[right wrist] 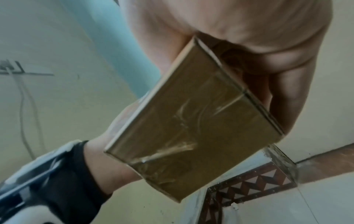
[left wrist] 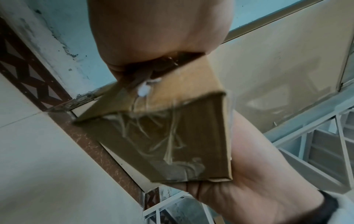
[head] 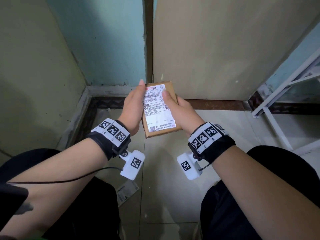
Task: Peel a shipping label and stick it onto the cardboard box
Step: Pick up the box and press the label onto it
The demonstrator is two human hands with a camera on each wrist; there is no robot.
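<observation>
Both our hands, left hand (head: 132, 108) and right hand (head: 180, 110), clasp the cardboard box (head: 173, 94), thumbs on the shipping label (head: 158, 108); smoothing next.

Both forearms reach forward, wrists strapped. The left hand (head: 132, 108) and right hand (head: 181, 110) face each other, each gripping an edge of the cardboard box (head: 173, 94), thumbs on top.

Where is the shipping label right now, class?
In the head view, the shipping label lies on the upper face of the cardboard box, held in mid-air at centre between the left hand and right hand, above the tiled floor.
</observation>
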